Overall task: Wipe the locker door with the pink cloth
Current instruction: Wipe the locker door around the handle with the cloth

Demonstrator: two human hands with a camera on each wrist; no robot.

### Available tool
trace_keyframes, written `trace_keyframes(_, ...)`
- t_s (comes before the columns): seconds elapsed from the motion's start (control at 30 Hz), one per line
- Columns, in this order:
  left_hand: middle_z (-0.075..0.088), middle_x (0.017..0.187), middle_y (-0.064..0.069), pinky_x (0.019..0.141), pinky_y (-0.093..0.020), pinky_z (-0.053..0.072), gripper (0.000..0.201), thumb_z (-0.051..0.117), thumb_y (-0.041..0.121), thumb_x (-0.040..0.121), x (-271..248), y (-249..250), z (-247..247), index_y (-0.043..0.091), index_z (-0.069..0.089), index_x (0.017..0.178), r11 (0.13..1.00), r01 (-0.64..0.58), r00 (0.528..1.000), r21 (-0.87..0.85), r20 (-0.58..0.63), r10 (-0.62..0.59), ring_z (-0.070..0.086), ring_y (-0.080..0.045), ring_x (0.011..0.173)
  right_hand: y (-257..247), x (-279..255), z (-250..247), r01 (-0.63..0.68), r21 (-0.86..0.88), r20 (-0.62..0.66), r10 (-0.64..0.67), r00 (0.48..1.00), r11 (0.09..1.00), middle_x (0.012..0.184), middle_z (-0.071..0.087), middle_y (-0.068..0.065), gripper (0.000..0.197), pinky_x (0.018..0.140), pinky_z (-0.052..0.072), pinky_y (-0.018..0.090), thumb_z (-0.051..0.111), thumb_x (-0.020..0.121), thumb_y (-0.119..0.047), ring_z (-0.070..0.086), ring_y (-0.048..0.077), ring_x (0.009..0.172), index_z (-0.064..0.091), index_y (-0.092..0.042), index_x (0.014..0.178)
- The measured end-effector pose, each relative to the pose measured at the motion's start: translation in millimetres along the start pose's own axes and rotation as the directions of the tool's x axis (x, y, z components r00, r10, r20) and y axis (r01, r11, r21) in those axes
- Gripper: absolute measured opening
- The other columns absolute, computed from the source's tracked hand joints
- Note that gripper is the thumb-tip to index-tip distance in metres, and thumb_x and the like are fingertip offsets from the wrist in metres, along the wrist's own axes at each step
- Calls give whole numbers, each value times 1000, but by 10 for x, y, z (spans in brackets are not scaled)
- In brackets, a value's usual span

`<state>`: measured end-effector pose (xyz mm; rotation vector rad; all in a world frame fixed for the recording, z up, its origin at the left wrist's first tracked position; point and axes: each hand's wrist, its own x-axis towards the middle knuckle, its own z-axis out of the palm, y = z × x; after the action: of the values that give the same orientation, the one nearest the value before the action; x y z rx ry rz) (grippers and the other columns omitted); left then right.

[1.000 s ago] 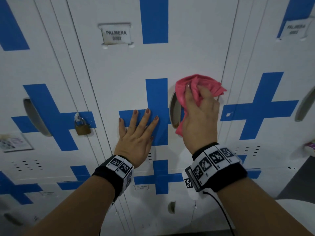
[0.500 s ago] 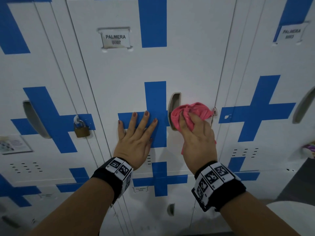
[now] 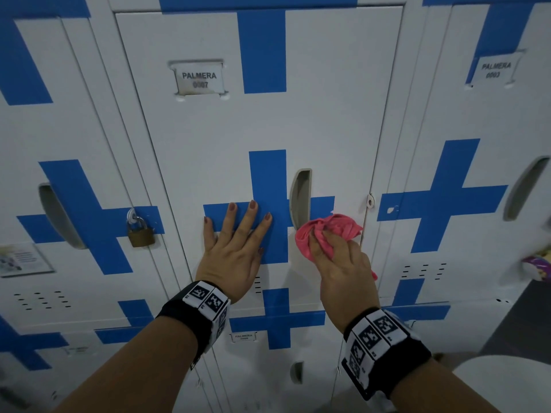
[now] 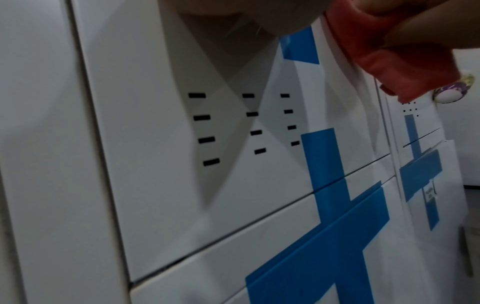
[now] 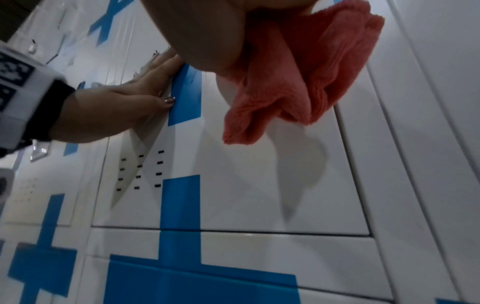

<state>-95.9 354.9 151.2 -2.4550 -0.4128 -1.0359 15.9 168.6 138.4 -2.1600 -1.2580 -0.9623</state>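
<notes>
Wiping in progress: right hand [image 3: 343, 269] grips the bunched pink terry cloth [image 3: 328, 231] against the white-and-blue metal locker door [image 3: 328, 120]; left hand [image 3: 235, 248] flat, fingers spread. Lower panel apparently remains.

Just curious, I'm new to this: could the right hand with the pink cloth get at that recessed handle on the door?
Probably yes. The right hand holds the pink cloth just below the handle, with nothing between them.

Door tag [image 3: 199, 79] — "PALMERA 0007"; right tag [image 3: 496, 70] "PALMERA" (no. blurred)
</notes>
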Motion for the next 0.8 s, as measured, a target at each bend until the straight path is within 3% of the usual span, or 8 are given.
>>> trace_keyframes(0.1,-18,157,6,111,-52,-14,61,32,35,91,-10,-6,17,25,13,149,1000,-5,1000,-11,-27,5,-18,-23,144,-35,2,-76,-71,245,-3,74,997,967,113,59,8,49,80,54,41,60,71,-1,55,27,97,63,-12,119)
trace_keyframes(0.2,-18,157,6,111,-52,-13,65,32,35,91,-13,-10,30,29,4,150,1000,-15,999,-18,-48,14,-18,-24,144,-175,158,-269,-206,555,-67,290,955,806,108,54,-2,42,81,53,31,43,78,-20,54,13,96,67,-15,112)
trace_keyframes(0.3,-17,157,6,111,-53,-13,67,33,36,91,-11,-19,37,29,1,150,1000,-21,998,-23,-59,20,-17,-24,145,-325,438,-451,-199,682,-162,410,898,704,111,41,-7,44,85,46,17,43,79,-19,45,-4,100,63,-14,118)
trace_keyframes(0.37,-17,157,6,111,-53,-11,65,33,37,91,-11,-24,38,29,5,150,999,-24,998,-31,-65,22,-16,-25,145,-400,612,-487,-168,628,-206,370,906,760,118,34,-7,48,93,34,6,49,82,-10,36,-9,106,54,-17,130)
trace_keyframes(0.4,-16,158,6,111,-54,-10,64,34,37,91,-13,-23,39,29,7,149,999,-24,997,-37,-69,21,-15,-24,145,-432,673,-474,-162,579,-199,331,922,799,123,33,-4,52,96,30,6,51,85,-7,35,-3,110,48,-19,135)
trace_keyframes(0.47,-15,158,6,111,-55,-9,62,33,35,92,-17,-18,42,28,10,148,999,-23,997,-47,-74,20,-15,-24,145,-476,733,-397,-188,402,-149,266,952,896,135,32,5,62,101,35,21,55,86,-10,38,16,116,35,-21,144)
trace_keyframes(0.53,-16,158,6,111,-55,-8,61,33,34,91,-14,-16,45,27,10,148,999,-23,997,-46,-74,19,-15,-24,145,-515,729,-306,-235,185,-109,258,960,954,142,31,13,74,94,42,38,62,82,-14,41,27,112,29,-19,147)
trace_keyframes(0.8,-16,157,6,111,-54,-10,61,32,36,91,-8,-13,29,27,14,148,999,-19,998,-43,-64,16,-17,-23,145,-679,723,-162,-355,74,-97,361,927,932,146,27,11,80,84,42,43,68,71,-12,43,29,115,34,-17,143)
